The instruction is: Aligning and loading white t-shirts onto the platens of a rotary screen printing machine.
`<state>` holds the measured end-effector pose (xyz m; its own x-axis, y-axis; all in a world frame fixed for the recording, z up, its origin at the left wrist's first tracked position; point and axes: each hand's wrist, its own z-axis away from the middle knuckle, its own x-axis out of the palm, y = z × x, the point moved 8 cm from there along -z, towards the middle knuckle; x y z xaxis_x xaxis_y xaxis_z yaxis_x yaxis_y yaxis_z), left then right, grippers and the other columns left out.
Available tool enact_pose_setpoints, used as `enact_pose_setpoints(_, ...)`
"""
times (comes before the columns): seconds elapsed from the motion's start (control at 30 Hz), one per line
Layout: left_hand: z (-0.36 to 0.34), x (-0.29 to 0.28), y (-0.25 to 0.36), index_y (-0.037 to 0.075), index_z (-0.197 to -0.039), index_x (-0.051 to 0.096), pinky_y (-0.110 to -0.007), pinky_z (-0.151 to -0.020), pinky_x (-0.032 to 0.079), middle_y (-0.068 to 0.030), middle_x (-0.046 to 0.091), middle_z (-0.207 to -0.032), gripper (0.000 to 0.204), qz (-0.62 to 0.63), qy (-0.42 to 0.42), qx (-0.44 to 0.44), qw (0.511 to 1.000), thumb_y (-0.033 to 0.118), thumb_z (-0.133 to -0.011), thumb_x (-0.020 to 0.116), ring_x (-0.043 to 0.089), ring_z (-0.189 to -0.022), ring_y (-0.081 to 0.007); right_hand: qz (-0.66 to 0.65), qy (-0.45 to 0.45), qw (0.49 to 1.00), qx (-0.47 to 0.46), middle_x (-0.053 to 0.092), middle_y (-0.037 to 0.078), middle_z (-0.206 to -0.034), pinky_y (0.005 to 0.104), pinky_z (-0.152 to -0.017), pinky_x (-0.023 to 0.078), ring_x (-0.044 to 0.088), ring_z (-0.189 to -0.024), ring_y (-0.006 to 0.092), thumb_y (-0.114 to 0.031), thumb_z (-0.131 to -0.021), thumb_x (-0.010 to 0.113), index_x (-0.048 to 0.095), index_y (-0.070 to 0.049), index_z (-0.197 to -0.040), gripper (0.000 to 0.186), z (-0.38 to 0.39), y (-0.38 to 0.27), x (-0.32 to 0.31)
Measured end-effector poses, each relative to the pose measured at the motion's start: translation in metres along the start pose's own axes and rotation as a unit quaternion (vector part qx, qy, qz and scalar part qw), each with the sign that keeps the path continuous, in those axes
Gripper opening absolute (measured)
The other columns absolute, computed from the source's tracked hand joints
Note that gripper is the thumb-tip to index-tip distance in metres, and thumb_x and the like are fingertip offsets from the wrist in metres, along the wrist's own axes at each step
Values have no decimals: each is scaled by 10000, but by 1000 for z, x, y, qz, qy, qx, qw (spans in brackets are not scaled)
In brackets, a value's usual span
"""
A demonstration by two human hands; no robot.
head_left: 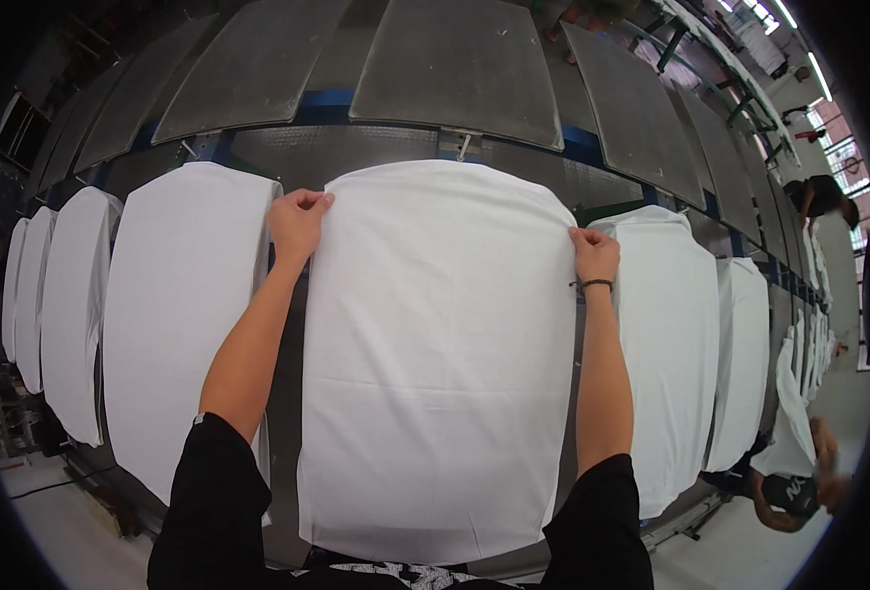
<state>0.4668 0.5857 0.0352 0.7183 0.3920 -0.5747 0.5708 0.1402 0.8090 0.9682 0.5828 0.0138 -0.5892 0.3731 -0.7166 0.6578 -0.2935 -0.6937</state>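
Observation:
A white fabric piece (435, 334) is spread over a flat board in front of me, with light creases across its middle. My left hand (297, 226) pinches its far left corner between thumb and fingers. At the far right corner, my right hand (595, 254), with a dark bracelet at the wrist, grips the edge the same way. Both arms reach forward in short black sleeves. The board under the cloth is hidden. Another white cloth-covered board (184, 315) lies just left of my left forearm, and a further covered board (656, 354) lies right of my right hand.
Several more white-covered boards (76, 305) continue along both sides. Beyond them runs a row of bare grey boards (460, 69) on blue metal supports (332, 98). At the right edge, a co-worker (799, 482) is beside white cloth; another person (828, 202) stands farther back.

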Motion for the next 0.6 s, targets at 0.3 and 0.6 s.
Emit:
enact_pose_setpoints(0.3, -78, 17, -15, 1, -799, 681, -273, -615, 463, -76, 659, -710, 237, 76, 44, -24, 996, 233, -768, 714, 588, -630, -143, -24, 90, 994, -61, 663, 121, -718, 330, -643, 480, 625, -651, 243, -313, -767, 682, 693, -31, -812, 286, -62, -18, 1)
enact_pose_setpoints(0.6, -96, 33, -18, 7, -804, 692, -283, -649, 472, -76, 667, -733, 209, 44, 35, -40, 998, 206, -746, 723, 603, -653, -149, 49, 84, 995, -26, 679, 110, -775, 336, -697, 489, 650, -735, 242, -320, -774, 669, 702, -52, -829, 276, -79, -24, 16)
